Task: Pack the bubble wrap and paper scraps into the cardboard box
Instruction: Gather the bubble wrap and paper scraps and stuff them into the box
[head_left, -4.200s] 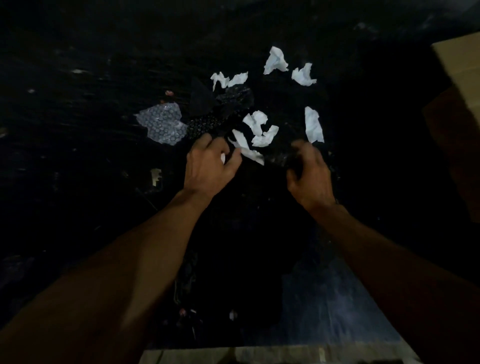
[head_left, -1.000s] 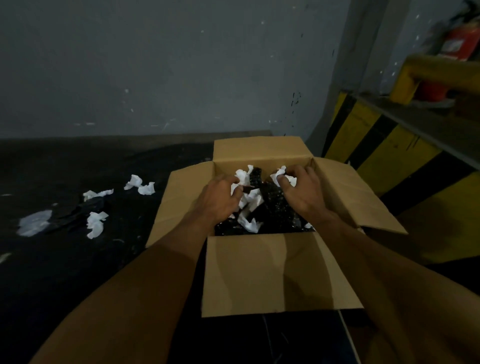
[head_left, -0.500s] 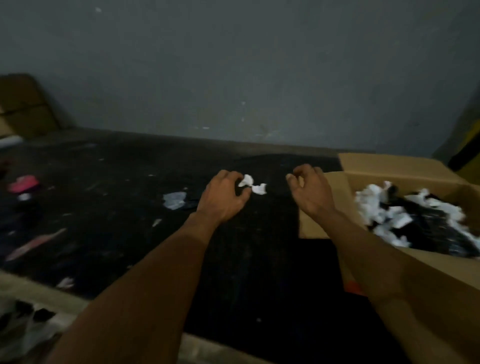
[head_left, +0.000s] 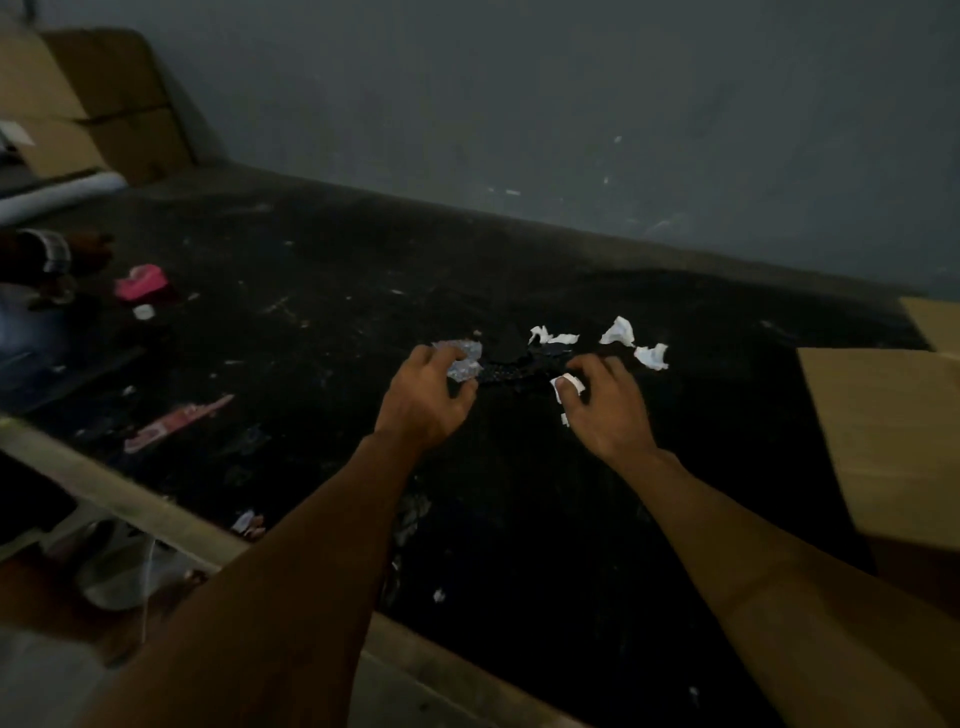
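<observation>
Bubble wrap piece (head_left: 464, 365) gripped in your left hand (head_left: 423, 397), paper scrap (head_left: 566, 387) pinched in your right hand (head_left: 608, 413); other scraps (head_left: 618, 331) on the table (head_left: 311, 291) await the cardboard box (head_left: 883, 441).

Crumpled white paper scraps (head_left: 618, 332) beside clear bubble wrap (head_left: 464, 359), tan cardboard box (head_left: 883, 441) off to the right.

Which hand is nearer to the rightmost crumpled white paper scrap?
Right. The right hand is just left of that scrap; the left hand is farther left, holding clear bubble wrap.
</observation>
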